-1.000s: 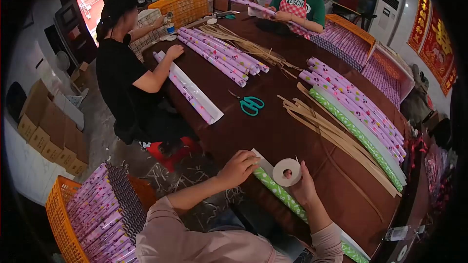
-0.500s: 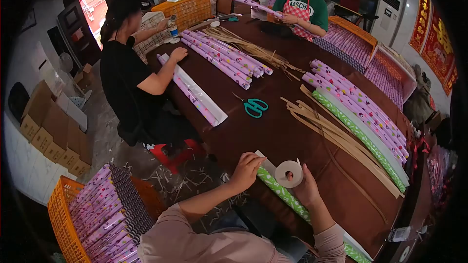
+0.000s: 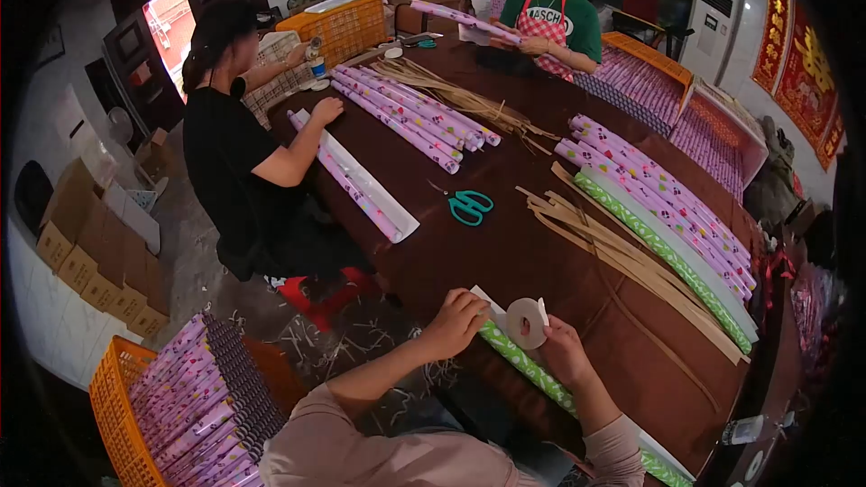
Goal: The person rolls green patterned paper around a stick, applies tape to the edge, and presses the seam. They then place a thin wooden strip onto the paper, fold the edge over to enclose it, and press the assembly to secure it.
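Note:
A long green roll of white-patterned wrapping paper lies along the near table edge, a white strip of its sheet showing beside it. My left hand is closed over the roll's far end, fingers curled and pressed down on it. In my right hand is a roll of white tape, gripped at its right side between thumb and fingers, just above the green roll. A short loose tape end sticks up near the thumb. Teal-handled scissors lie on the table beyond my hands.
Pink patterned rolls, another green roll and brown strips lie to the right. A person in black works at left, one in a checked apron across the table. An orange crate holds rolls.
The tape roll has turned in my right hand and now faces more sideways, with the fingers shifted around it. My left hand stays at the green roll's end. The view has shifted slightly.

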